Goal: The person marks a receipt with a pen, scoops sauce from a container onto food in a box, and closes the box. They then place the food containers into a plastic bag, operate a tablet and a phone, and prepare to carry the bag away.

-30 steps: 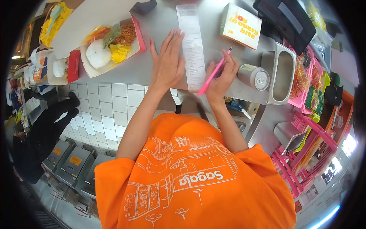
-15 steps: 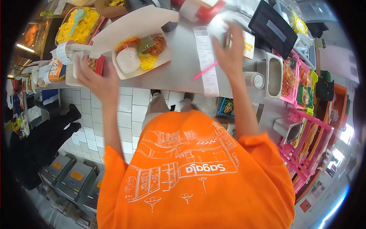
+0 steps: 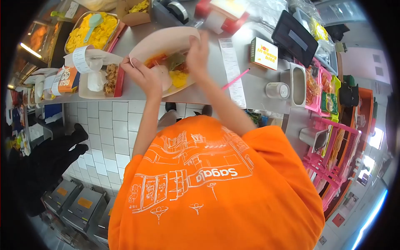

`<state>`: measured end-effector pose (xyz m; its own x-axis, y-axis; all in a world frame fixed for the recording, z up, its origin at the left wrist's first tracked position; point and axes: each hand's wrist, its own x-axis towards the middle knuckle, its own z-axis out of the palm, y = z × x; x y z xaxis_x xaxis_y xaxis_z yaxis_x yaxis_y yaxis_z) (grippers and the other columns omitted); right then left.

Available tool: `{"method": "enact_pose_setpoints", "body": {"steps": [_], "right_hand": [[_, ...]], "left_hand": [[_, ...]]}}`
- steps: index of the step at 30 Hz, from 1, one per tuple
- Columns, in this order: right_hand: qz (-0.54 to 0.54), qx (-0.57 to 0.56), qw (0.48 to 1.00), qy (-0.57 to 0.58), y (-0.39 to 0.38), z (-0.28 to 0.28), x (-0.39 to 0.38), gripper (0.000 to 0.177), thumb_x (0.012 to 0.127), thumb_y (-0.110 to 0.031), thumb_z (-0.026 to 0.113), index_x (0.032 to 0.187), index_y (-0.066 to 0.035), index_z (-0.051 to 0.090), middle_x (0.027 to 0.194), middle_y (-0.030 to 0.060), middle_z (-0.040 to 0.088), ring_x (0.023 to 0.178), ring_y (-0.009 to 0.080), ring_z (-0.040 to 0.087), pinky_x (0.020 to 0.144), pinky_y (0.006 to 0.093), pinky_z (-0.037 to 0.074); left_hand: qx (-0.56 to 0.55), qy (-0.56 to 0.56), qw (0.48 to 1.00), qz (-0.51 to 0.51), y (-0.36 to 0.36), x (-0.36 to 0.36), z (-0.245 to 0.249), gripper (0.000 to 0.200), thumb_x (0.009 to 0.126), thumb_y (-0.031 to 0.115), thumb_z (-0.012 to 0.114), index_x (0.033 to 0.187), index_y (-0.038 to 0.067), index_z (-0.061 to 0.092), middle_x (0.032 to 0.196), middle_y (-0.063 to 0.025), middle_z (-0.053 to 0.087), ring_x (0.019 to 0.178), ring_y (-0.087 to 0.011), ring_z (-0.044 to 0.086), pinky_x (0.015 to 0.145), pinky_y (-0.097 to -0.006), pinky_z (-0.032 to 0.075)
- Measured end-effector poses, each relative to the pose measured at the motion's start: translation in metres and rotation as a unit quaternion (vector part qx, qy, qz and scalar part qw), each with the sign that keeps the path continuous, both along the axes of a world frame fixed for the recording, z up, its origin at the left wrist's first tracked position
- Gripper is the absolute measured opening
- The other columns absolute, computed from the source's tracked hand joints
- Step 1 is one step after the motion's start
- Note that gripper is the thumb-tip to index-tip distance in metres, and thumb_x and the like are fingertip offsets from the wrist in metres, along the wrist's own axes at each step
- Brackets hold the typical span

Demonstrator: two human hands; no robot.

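Observation:
A paper meal box (image 3: 183, 88) sits at the counter's near edge, its tall lid (image 3: 166, 39) bent upward over the back of the food. My left hand (image 3: 146, 77) grips the lid's left edge, fingertips around (the paper hides part of them). At the right edge, my right hand (image 3: 198, 56) pinches the same lid. Inside the box are white rice (image 3: 161, 76), yellow scrambled egg (image 3: 179, 78) and some red-orange food, partly covered by the lid and hands.
A second open box (image 3: 85, 88) with rice and brown fried pieces stands left, a curled receipt on it. Right lie a long receipt (image 3: 232, 68), a pink pen (image 3: 236, 79), a small printed box (image 3: 264, 54) and a can (image 3: 277, 90). An egg tray (image 3: 113, 41) stands behind.
Both hands have moved to the meal box: the left from the neighbouring box, the right from the small printed box. The lid now stands bent over the food between them.

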<state>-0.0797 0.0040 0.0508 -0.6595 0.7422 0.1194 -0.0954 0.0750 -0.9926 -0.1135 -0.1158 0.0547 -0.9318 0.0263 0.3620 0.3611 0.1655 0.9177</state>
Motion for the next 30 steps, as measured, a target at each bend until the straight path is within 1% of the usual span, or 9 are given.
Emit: {"method": "enact_pose_setpoints", "body": {"steps": [3, 6, 9, 11, 15, 20, 24, 26, 30], "right_hand": [[-0.316, 0.044, 0.946, 0.060, -0.012, -0.014, -0.016, 0.015, 0.092, -0.015, 0.049, 0.101, -0.004, 0.044, 0.084, 0.0172, 0.057, 0.069, 0.0304, 0.057, 0.065, 0.0391, 0.045], [-0.220, 0.092, 0.971, 0.021, 0.031, -0.009, -0.013, 0.017, 0.094, -0.019, 0.045, 0.098, -0.002, 0.047, 0.091, 0.0237, 0.057, 0.077, 0.0408, 0.055, 0.067, 0.0438, 0.042], [0.148, 0.234, 0.927, -0.255, 0.100, 0.031, 0.043, 0.033, 0.096, -0.017, 0.037, 0.121, -0.002, 0.053, 0.115, 0.0222, 0.058, 0.104, 0.0373, 0.055, 0.091, 0.0378, 0.043], [0.268, 0.395, 0.848, -0.230, 0.116, 0.032, 0.070, 0.035, 0.093, -0.011, 0.041, 0.124, -0.002, 0.054, 0.119, 0.0201, 0.059, 0.109, 0.0359, 0.055, 0.094, 0.0358, 0.042], [0.112, 0.407, 0.887, -0.188, 0.054, -0.019, 0.105, 0.036, 0.089, -0.005, 0.044, 0.122, -0.001, 0.054, 0.118, 0.0211, 0.059, 0.111, 0.0369, 0.055, 0.094, 0.0351, 0.042], [-0.042, 0.125, 0.985, -0.113, 0.000, -0.021, 0.088, 0.032, 0.086, -0.004, 0.044, 0.114, 0.000, 0.059, 0.105, 0.0272, 0.061, 0.103, 0.0396, 0.058, 0.087, 0.0393, 0.044], [0.041, 0.133, 0.964, -0.227, 0.032, 0.003, 0.088, 0.026, 0.087, -0.007, 0.045, 0.104, 0.001, 0.061, 0.090, 0.0290, 0.061, 0.088, 0.0427, 0.060, 0.076, 0.0441, 0.046], [0.048, 0.218, 0.949, -0.221, 0.040, 0.006, 0.083, 0.018, 0.086, -0.006, 0.044, 0.089, 0.003, 0.060, 0.082, 0.0300, 0.059, 0.081, 0.0477, 0.058, 0.074, 0.0507, 0.044], [0.092, 0.229, 0.939, -0.240, 0.047, 0.015, 0.079, 0.020, 0.086, -0.008, 0.044, 0.092, 0.003, 0.060, 0.081, 0.0300, 0.060, 0.080, 0.0468, 0.058, 0.073, 0.0512, 0.044]], "left_hand": [[0.012, -0.021, 0.998, 0.052, 0.029, 0.004, 0.014, 0.031, 0.100, 0.022, 0.036, 0.114, -0.005, 0.040, 0.109, -0.0245, 0.050, 0.102, -0.0370, 0.050, 0.090, -0.0386, 0.038], [-0.108, -0.012, 0.994, 0.006, 0.011, -0.028, 0.017, 0.038, 0.100, 0.025, 0.034, 0.120, -0.006, 0.042, 0.114, -0.0286, 0.050, 0.102, -0.0447, 0.048, 0.089, -0.0409, 0.039], [-0.284, -0.091, 0.935, -0.195, -0.035, -0.046, 0.031, 0.036, 0.097, 0.016, 0.039, 0.127, -0.004, 0.044, 0.117, -0.0283, 0.052, 0.105, -0.0439, 0.049, 0.087, -0.0412, 0.041], [-0.396, 0.159, 0.863, -0.270, -0.059, -0.034, 0.034, 0.041, 0.090, 0.004, 0.045, 0.131, 0.002, 0.047, 0.118, -0.0263, 0.055, 0.108, -0.0414, 0.052, 0.087, -0.0420, 0.043], [-0.397, 0.200, 0.877, -0.183, -0.064, 0.013, -0.010, 0.050, 0.083, -0.006, 0.045, 0.131, 0.004, 0.048, 0.118, -0.0247, 0.056, 0.111, -0.0380, 0.054, 0.091, -0.0406, 0.043], [-0.276, -0.033, 0.953, -0.116, -0.047, 0.018, -0.030, 0.036, 0.087, 0.001, 0.047, 0.123, 0.001, 0.054, 0.100, -0.0232, 0.064, 0.093, -0.0331, 0.065, 0.084, -0.0365, 0.048], [-0.174, -0.043, 0.977, -0.116, -0.050, 0.010, -0.016, 0.026, 0.091, 0.012, 0.053, 0.111, -0.002, 0.060, 0.087, -0.0218, 0.066, 0.080, -0.0285, 0.068, 0.077, -0.0360, 0.050], [-0.208, -0.029, 0.971, -0.111, -0.051, 0.004, -0.009, 0.029, 0.094, 0.024, 0.055, 0.098, -0.005, 0.060, 0.075, -0.0148, 0.063, 0.073, -0.0091, 0.055, 0.069, -0.0311, 0.046], [-0.191, -0.048, 0.969, -0.147, -0.051, -0.002, 0.002, 0.032, 0.093, 0.024, 0.052, 0.101, -0.005, 0.063, 0.083, -0.0204, 0.067, 0.078, -0.0249, 0.068, 0.074, -0.0333, 0.049]]}}
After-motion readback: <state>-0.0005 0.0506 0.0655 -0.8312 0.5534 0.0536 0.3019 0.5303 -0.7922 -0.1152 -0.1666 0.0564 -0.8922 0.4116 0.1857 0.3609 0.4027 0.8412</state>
